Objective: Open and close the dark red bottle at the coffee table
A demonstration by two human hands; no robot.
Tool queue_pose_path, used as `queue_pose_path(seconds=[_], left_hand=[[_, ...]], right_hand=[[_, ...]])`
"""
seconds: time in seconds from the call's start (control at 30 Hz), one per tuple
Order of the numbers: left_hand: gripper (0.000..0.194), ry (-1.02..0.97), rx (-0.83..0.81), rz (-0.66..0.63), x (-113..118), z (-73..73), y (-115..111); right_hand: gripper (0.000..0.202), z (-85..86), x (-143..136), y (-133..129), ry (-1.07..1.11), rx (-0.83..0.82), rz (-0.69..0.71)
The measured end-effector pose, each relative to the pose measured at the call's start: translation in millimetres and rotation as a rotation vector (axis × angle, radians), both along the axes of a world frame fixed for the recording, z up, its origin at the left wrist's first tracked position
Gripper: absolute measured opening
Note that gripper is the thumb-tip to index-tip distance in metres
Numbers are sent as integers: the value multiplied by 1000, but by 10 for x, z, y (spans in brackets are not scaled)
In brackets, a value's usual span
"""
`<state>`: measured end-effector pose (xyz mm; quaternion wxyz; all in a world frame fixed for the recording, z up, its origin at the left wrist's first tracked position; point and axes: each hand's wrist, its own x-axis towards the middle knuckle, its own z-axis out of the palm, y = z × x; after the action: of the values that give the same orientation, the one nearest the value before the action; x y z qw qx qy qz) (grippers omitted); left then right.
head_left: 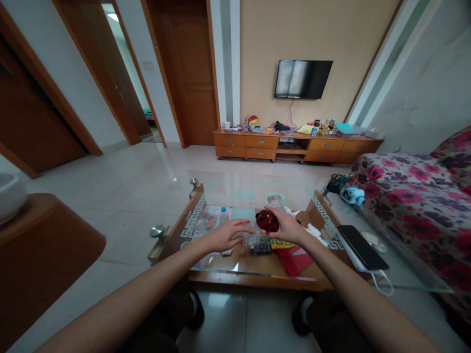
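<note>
Right hand (287,226) grips a dark red bottle (267,220), fingers wrapped over its top and far side, bottle lying roughly sideways, lifted above the glass-topped coffee table (235,193). Left hand (224,235) is just beside the bottle on its left, palm down, fingers stretched out and slightly spread toward it; fingertips (247,224) reach the bottle's end, contact unclear. Nothing pinched in the left hand.

Under and between both hands: a clear crumpled plastic wrapper (252,239) and a small dark remote-like item (261,247), details too small to tell. Beyond the left hand, a small white-capped bottle (224,214). Below the right wrist, a red folder (294,259) on the lower shelf. Well to the right of the right hand, a black phone (362,246) on a white power bank, cable hanging. Further right, floral sofa (415,191). Far ahead, TV (302,79) on the wall above a wooden cabinet (294,145).
</note>
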<state>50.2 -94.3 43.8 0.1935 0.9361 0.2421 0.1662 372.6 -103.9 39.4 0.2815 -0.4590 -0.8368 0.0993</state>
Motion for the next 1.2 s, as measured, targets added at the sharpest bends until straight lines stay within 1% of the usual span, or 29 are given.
queue_pose_path(seconds=[0.1, 0.17, 0.23, 0.4, 0.57, 0.67, 0.83, 0.97, 1.2], left_hand=[[41, -4, 5, 11, -6, 16, -14], [40, -10, 8, 18, -6, 23, -23], [39, -13, 10, 25, -4, 21, -30], [40, 0, 18, 27, -6, -8, -16], [42, -4, 14, 2, -33, -27, 9], [40, -8, 18, 18, -48, -40, 11], [39, -17, 10, 19, -41, -65, 22], [40, -31, 11, 7, -26, -47, 21], [39, -40, 7, 5, -25, -16, 4]], right_hand=[[90, 41, -64, -53, -7, -1, -1], [83, 64, -85, -69, -44, 8, -3], [81, 75, -86, -69, -96, 39, -10], [87, 97, -69, -80, -213, 116, -47], [85, 197, -137, -151, -285, 177, -68], [85, 246, -183, -171, -316, 196, -60], [89, 273, -209, -172, -342, 201, -66], [91, 299, -219, -185, -370, 218, -67], [89, 323, -235, -184, -406, 253, -76]])
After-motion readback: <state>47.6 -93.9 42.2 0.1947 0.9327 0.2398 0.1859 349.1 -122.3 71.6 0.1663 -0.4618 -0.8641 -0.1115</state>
